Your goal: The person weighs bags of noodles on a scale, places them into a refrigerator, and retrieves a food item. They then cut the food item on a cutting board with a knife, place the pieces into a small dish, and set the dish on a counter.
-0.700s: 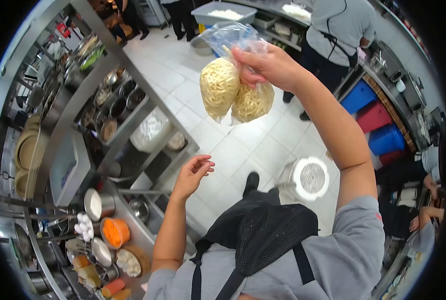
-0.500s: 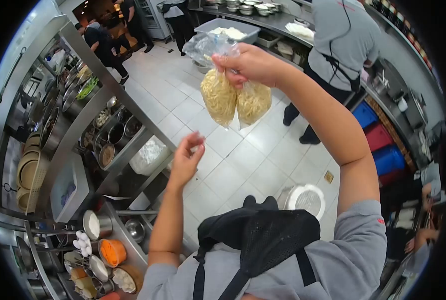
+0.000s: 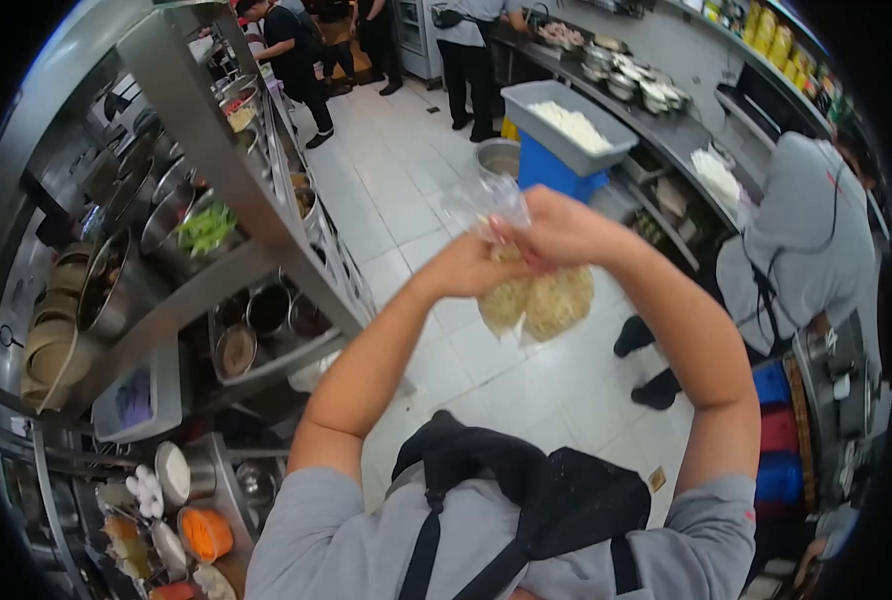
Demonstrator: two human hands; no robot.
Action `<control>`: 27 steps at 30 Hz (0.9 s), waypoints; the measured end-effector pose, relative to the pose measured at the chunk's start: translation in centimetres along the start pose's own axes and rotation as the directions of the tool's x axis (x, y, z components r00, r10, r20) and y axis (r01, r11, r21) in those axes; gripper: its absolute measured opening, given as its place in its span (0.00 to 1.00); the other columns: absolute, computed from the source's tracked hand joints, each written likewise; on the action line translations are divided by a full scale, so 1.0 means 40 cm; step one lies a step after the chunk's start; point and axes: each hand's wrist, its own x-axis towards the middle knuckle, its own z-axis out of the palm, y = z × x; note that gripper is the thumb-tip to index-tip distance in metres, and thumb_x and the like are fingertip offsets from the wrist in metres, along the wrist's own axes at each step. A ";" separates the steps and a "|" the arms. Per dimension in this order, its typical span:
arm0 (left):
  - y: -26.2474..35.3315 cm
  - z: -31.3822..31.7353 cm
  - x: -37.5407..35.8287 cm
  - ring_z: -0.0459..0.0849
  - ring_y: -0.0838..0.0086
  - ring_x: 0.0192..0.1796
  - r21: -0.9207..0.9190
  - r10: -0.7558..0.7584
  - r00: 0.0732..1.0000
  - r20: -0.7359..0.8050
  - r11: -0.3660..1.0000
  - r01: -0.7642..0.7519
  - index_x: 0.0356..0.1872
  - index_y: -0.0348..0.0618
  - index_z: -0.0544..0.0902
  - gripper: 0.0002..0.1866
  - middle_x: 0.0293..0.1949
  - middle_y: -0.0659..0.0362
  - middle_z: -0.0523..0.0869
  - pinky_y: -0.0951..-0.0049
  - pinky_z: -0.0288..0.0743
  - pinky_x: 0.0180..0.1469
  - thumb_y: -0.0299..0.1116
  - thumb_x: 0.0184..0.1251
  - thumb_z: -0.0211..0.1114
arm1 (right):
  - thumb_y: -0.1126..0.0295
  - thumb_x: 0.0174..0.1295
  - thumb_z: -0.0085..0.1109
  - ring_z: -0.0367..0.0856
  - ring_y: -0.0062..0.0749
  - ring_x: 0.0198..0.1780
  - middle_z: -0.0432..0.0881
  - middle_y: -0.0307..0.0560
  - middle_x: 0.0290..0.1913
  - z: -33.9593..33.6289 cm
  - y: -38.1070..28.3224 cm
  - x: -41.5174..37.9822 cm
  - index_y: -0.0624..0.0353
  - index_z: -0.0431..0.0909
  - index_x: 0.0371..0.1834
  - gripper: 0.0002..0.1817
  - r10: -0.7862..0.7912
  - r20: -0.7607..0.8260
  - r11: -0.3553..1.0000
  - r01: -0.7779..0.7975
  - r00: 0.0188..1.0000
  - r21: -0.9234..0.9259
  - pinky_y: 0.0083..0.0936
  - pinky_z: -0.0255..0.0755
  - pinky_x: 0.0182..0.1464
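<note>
Both our hands are meeting at the neck of the bag of noodles (image 3: 536,298): our right hand (image 3: 566,232) is closing around the bunched plastic top, and our left hand (image 3: 463,266) is pinching just beside it, fingers curled. We are holding the bag in the air above the floor (image 3: 406,190), near the shelf (image 3: 256,250). We judge the next move calls for a firm two-handed grip on the neck.

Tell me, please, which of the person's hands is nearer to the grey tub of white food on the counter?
Right. The right hand grips the noodle bag just below the grey tub; the left hand holds the same bag on the side away from the tub.
</note>
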 end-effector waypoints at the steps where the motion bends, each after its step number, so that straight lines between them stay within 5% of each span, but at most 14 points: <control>1: -0.039 0.004 0.035 0.81 0.73 0.53 -0.053 0.141 0.990 -0.017 0.988 -0.142 0.55 0.39 0.80 0.22 0.48 0.57 0.85 0.69 0.74 0.56 0.39 0.63 0.70 | 0.58 0.73 0.49 0.71 0.20 0.17 0.72 0.37 0.14 -0.024 -0.012 0.007 0.61 0.74 0.25 0.21 0.049 0.004 0.999 -0.049 0.999 0.022 0.23 0.66 0.21; 8: -0.238 0.015 0.335 0.82 0.77 0.44 -0.375 -0.052 0.999 -0.007 0.926 0.046 0.49 0.39 0.81 0.16 0.40 0.59 0.86 0.72 0.77 0.47 0.42 0.76 0.56 | 0.59 0.72 0.50 0.68 0.23 0.18 0.70 0.37 0.17 -0.204 0.214 0.181 0.62 0.76 0.28 0.19 0.125 -0.062 0.980 -0.114 0.990 0.164 0.26 0.64 0.23; 10: -0.287 -0.004 0.417 0.81 0.80 0.40 -0.189 0.001 0.994 -0.110 0.982 -0.022 0.44 0.39 0.82 0.18 0.37 0.61 0.85 0.74 0.76 0.43 0.44 0.79 0.51 | 0.59 0.73 0.49 0.66 0.20 0.17 0.68 0.35 0.16 -0.247 0.296 0.251 0.60 0.76 0.29 0.18 0.084 -0.081 0.988 -0.072 0.993 0.137 0.24 0.61 0.23; 13: -0.399 -0.071 0.556 0.81 0.78 0.41 -0.374 -0.104 0.979 -0.177 0.927 0.031 0.41 0.38 0.83 0.15 0.37 0.59 0.86 0.74 0.75 0.46 0.38 0.77 0.53 | 0.61 0.75 0.46 0.66 0.17 0.17 0.68 0.35 0.14 -0.337 0.367 0.372 0.60 0.75 0.34 0.16 0.050 -0.049 0.986 -0.042 0.998 0.160 0.19 0.62 0.21; 16: -0.458 -0.216 0.646 0.81 0.79 0.42 -0.330 -0.103 0.917 -0.385 0.944 -0.033 0.40 0.38 0.83 0.14 0.36 0.61 0.86 0.74 0.76 0.47 0.36 0.77 0.53 | 0.59 0.75 0.45 0.66 0.16 0.17 0.69 0.35 0.14 -0.437 0.458 0.543 0.62 0.75 0.40 0.16 -0.082 -0.101 0.956 0.107 0.991 0.272 0.17 0.60 0.21; 19: -0.513 -0.360 0.624 0.84 0.78 0.39 -0.260 -0.212 0.767 -0.606 0.964 0.061 0.40 0.38 0.83 0.15 0.36 0.59 0.86 0.75 0.78 0.44 0.36 0.78 0.51 | 0.56 0.76 0.43 0.68 0.17 0.19 0.71 0.36 0.16 -0.519 0.476 0.727 0.63 0.76 0.38 0.20 -0.145 -0.020 0.965 0.146 0.989 0.220 0.19 0.62 0.25; 22: -0.593 -0.461 0.533 0.85 0.77 0.36 -0.296 -0.291 0.520 -0.803 0.952 0.076 0.39 0.37 0.83 0.17 0.33 0.58 0.86 0.75 0.80 0.40 0.37 0.79 0.49 | 0.56 0.76 0.40 0.70 0.19 0.23 0.73 0.37 0.17 -0.564 0.458 0.925 0.61 0.76 0.36 0.21 -0.222 0.107 0.967 0.204 0.969 0.153 0.23 0.65 0.28; 27: -0.674 -0.488 0.340 0.84 0.77 0.36 -0.297 -0.363 0.151 -0.920 0.893 0.339 0.42 0.36 0.84 0.19 0.33 0.58 0.87 0.75 0.78 0.42 0.39 0.79 0.49 | 0.56 0.75 0.41 0.73 0.27 0.27 0.76 0.42 0.22 -0.527 0.377 1.304 0.62 0.74 0.35 0.21 -0.515 0.220 0.857 0.501 0.828 0.121 0.27 0.69 0.35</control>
